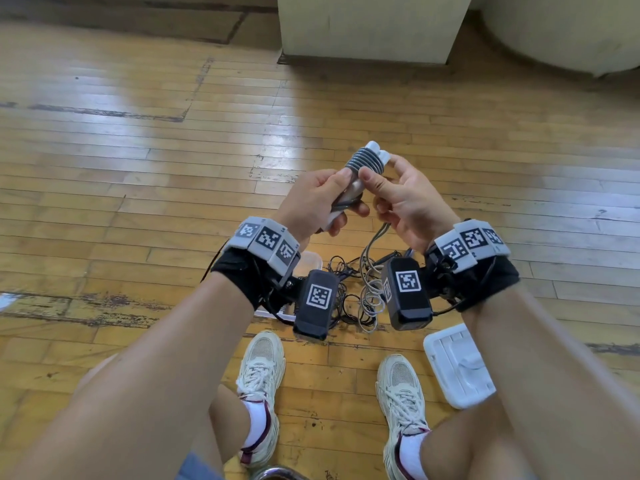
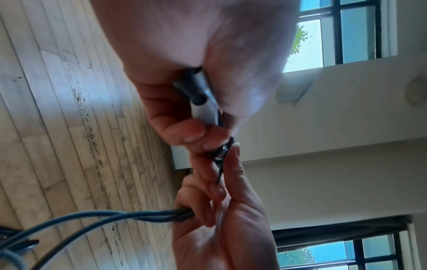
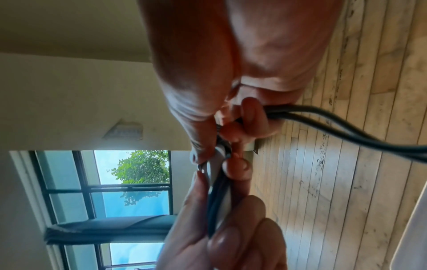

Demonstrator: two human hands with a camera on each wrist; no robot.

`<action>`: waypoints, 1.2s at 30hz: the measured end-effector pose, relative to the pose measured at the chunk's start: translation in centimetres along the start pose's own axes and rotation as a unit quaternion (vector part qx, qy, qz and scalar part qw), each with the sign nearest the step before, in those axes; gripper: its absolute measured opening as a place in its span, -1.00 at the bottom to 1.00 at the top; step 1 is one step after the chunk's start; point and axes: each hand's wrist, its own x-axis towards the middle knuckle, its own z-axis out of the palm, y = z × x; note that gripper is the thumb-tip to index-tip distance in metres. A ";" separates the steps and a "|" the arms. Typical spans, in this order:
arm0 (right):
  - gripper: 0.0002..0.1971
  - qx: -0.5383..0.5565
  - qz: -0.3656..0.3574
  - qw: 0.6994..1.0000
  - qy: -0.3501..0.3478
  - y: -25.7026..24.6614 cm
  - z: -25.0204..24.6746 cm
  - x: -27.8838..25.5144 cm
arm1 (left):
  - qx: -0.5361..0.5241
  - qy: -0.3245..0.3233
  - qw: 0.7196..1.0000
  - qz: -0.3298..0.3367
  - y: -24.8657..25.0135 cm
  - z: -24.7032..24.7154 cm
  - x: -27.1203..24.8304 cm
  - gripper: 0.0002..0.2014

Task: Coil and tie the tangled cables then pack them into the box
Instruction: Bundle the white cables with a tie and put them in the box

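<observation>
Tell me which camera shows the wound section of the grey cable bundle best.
The head view: the wound coils show fully above the left hand and right hand. Both wrist views show only hand-covered parts of the bundle, no coils.

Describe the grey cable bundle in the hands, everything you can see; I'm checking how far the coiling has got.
The grey cable bundle is folded into a short, thick bunch, its upper part bound by tight turns of the same cable, with white ends poking out on top. It tilts up and away from the person. The left hand grips its lower part; the right hand pinches it below the wrap. Loose grey strands trail to the tangle on the floor.
</observation>
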 end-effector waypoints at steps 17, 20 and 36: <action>-0.67 -0.118 -0.039 0.975 0.185 2.1 1.1 1.2 | 0.591 0.116 0.784 0.151 -1.9 0.5 0.2 -0.59; -0.61 -0.129 -0.052 0.975 0.175 2.0 1.3 1.2 | 0.592 0.143 0.776 0.163 -2.2 0.9 -0.2 -0.63; -0.87 -0.093 -0.028 0.994 -0.046 0.5 0.4 -0.2 | 0.405 0.169 0.897 0.055 -1.7 0.2 1.1 -0.50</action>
